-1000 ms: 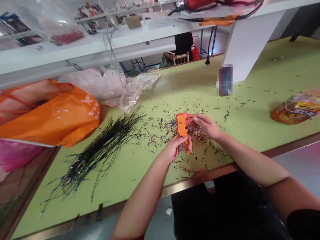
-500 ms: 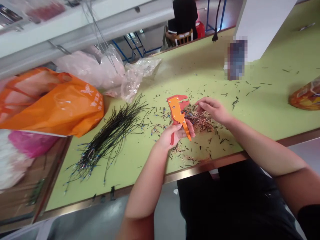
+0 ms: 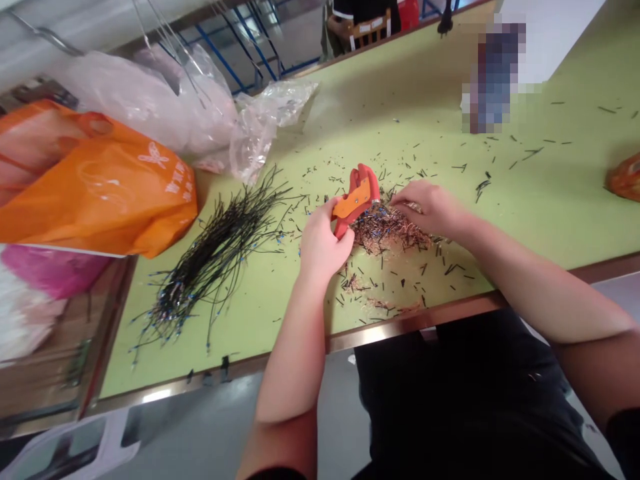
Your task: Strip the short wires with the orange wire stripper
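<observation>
My left hand (image 3: pixel 325 240) is wrapped round the handles of an orange and red hand tool (image 3: pixel 357 199), whose head points up and to the right. Close to the tool's head, my right hand (image 3: pixel 425 205) has its thumb and fingertips pressed together; whatever they hold, if anything, is too small to make out. Beneath both hands lies a pile of copper strands and short black wire pieces (image 3: pixel 395 233). A bundle of long black wires (image 3: pixel 215 250) with blue tips rests to the left on the green table (image 3: pixel 280 313).
An orange bag (image 3: pixel 140 193) and clear plastic bags (image 3: pixel 200 107) lie at the left. Beyond the table a person (image 3: pixel 373 8) sits on a chair. A white post (image 3: pixel 560 40) stands at the back right, near a blurred item. An orange package (image 3: pixel 627 177) is at the right edge.
My left hand has turned the tool, so its head now tilts right and its handles are more covered. My right hand's fingers have drawn together near the tool. The camera view has shifted.
</observation>
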`<state>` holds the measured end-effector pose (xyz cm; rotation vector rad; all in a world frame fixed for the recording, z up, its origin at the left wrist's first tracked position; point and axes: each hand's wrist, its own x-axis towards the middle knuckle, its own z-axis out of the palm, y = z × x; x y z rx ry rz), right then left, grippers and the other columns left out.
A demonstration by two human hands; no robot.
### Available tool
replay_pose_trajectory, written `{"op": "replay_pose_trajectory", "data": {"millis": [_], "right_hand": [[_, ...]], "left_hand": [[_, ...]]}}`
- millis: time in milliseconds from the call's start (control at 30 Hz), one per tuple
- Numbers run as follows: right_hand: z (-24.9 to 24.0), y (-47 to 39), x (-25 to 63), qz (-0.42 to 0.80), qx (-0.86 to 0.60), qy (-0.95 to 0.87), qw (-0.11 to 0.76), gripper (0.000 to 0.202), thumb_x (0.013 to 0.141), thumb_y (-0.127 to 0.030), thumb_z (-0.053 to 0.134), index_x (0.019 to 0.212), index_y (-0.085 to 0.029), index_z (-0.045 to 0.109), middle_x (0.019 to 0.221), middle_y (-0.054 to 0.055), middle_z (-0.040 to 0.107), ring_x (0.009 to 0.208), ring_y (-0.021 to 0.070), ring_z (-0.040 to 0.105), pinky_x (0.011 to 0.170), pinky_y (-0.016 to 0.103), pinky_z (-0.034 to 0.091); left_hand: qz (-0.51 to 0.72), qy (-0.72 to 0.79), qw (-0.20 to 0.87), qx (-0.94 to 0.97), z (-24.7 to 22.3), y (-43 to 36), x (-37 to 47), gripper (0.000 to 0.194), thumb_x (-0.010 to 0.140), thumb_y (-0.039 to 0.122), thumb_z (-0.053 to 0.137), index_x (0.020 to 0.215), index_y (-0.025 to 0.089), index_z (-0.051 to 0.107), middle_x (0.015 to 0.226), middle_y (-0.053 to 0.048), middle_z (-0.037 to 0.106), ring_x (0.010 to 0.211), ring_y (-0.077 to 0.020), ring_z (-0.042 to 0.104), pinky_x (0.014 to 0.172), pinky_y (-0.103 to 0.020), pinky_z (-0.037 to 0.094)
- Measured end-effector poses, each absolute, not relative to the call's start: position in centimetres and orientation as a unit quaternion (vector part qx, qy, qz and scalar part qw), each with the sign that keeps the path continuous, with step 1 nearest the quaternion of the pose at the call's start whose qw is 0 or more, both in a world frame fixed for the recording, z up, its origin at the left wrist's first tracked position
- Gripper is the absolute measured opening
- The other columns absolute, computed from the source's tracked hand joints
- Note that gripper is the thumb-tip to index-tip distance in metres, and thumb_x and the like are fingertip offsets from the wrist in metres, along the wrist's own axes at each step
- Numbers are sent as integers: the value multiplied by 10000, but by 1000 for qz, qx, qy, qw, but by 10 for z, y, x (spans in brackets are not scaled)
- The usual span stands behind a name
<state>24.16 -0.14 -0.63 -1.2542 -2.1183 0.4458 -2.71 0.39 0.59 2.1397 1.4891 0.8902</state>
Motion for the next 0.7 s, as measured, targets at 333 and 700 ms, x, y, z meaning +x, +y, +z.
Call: {"op": "replay_pose_trajectory", "data": {"millis": [333, 700], "right_hand": [[-10, -5, 239, 150, -475, -844, 199, 279, 1029, -314, 566, 1103, -189, 803, 1083, 149, 745, 1029, 323, 649, 902, 510, 550], [-6, -7, 235, 118, -479, -848, 191, 259, 1026, -270, 573, 1142, -148, 770, 1081, 162, 732, 987, 317, 634, 904, 480, 531]], "left_hand": [[328, 554, 194, 740, 3, 5, -26, 487, 819, 140, 642, 1302, 205, 651, 1239, -101, 751, 1134, -304, 710, 1047, -472, 565], [323, 545, 199, 748, -4, 7, -27, 519, 837, 162, 649, 1352, 222, 649, 1236, -104, 749, 1102, -291, 705, 1025, -455, 562]]}}
